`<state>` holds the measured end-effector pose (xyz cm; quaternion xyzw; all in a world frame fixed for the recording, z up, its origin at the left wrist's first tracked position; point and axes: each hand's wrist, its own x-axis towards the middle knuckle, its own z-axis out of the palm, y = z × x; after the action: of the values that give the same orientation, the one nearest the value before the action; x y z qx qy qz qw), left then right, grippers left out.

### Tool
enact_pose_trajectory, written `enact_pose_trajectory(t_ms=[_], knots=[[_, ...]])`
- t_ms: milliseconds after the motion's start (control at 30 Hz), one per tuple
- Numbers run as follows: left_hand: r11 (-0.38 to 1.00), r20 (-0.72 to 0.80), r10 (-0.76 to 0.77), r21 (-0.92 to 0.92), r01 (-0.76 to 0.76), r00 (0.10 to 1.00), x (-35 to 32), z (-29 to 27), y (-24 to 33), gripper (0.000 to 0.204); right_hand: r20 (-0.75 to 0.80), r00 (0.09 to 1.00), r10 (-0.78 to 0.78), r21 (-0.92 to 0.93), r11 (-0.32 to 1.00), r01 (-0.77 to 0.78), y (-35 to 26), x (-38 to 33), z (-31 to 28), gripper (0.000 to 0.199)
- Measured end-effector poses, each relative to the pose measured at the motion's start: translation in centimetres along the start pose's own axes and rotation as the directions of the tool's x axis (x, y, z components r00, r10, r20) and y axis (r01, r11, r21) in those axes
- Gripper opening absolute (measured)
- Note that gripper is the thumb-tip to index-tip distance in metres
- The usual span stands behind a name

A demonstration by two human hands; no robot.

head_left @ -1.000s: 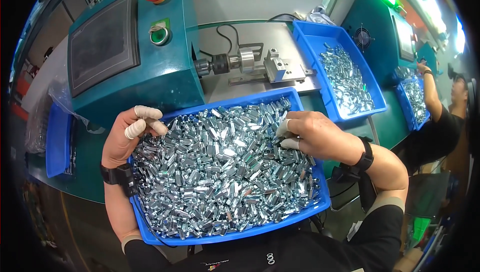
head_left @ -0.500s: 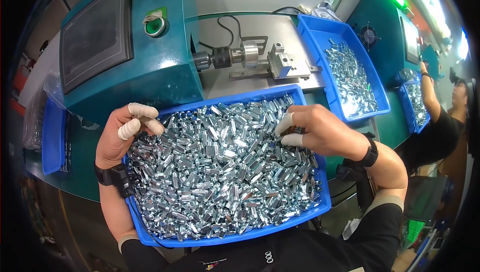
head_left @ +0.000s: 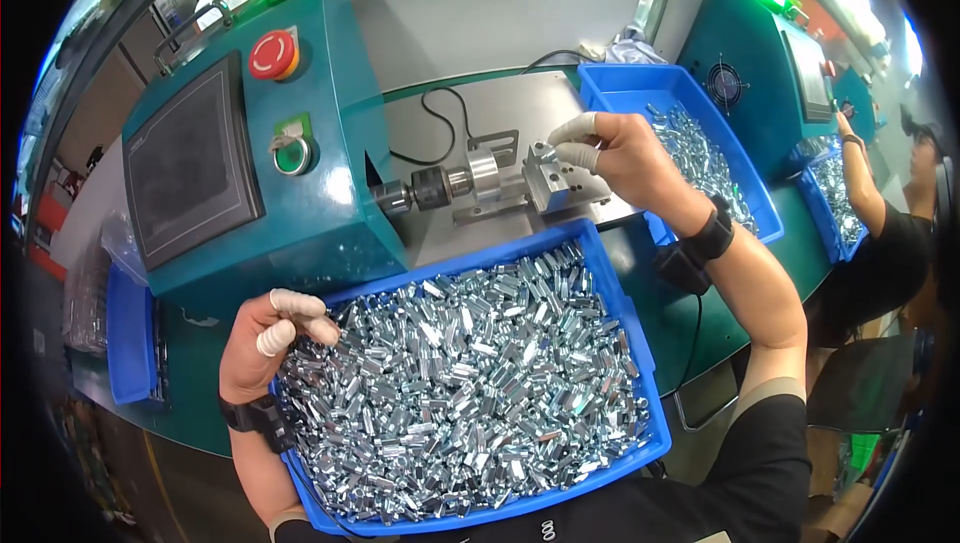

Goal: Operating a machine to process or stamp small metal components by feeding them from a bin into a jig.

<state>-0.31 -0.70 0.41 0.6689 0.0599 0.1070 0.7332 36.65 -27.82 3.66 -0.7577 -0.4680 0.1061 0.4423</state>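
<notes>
My right hand, with white finger cots on thumb and forefinger, reaches to the steel fixture block on the machine. Its fingertips close together at the block's top; whatever is between them is too small to make out. My left hand, also in finger cots, stays curled over the left rim of a blue tray. Its thumb and fingers are bent together, and what they hold is hidden. Heaped in that tray are many shiny hexagonal metal pieces. A chuck with a round steel end faces the block.
The green machine housing carries a screen, a red stop button and a green button. Another blue tray of metal pieces lies at right. Beyond it a co-worker reaches to a second machine.
My right hand has moved from the heap in the near tray up to the fixture block. The left hand stays curled at the tray's rim. The view has shifted, showing people behind the machine.
</notes>
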Motion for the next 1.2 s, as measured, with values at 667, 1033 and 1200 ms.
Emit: enact_pose_trajectory(t_ms=[667, 1033, 1200], knots=[[1.0, -0.013, 0.01, -0.009, -0.01, 1.0, -0.1, -0.4, -0.2, 0.045, -0.022, 0.991, -0.133, 0.021, 0.991, 0.133, -0.2, -0.3, 0.8, 0.008], [1.0, -0.007, 0.016, -0.013, -0.016, 1.0, 0.0, -0.4, -0.4, 0.045, 0.064, 0.967, -0.247, -0.127, 0.959, 0.254, -0.1, -0.7, -0.2, 0.015], [1.0, -0.005, 0.012, -0.004, -0.012, 1.0, 0.0, -0.6, -0.3, 0.046, 0.116, 0.958, -0.261, -0.39, 0.876, 0.286, -1.6, -2.0, -0.1, 0.026]])
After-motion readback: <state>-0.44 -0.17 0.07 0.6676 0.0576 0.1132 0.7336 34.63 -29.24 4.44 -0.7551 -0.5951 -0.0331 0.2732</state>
